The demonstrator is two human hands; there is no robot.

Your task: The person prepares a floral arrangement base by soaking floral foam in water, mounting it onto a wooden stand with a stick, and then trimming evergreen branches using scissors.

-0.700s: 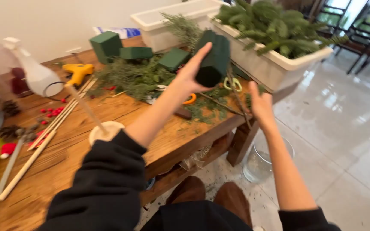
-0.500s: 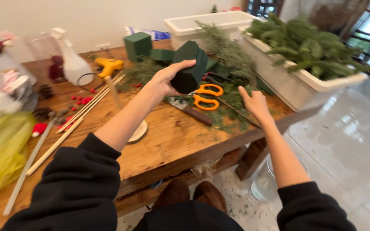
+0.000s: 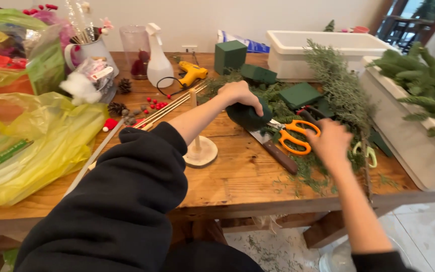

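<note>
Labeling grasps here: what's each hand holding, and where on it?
Left hand grips the dark green foam block from above, over its top. Right hand holds nothing visible, hovering by the orange scissors.

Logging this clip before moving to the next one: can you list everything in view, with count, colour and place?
Rounded dark green foam piece: one, table centre, under the left hand.
Dark green foam blocks: three, table rear, among greenery.
Orange-handled scissors: one, beside the right hand.
Wooden-handled knife: one, brown, in front of the foam piece.
Round wooden stand with dowel: one, pale, table centre.
Yellow glue gun: one, rear.
White spray bottle: one, rear.
Yellow plastic bag: one, left.
White planter trough: one, rear right.
Wooden table: one, brown.
Left hand: gripping the foam piece.
Right hand: over the greenery, near the scissors.
</note>
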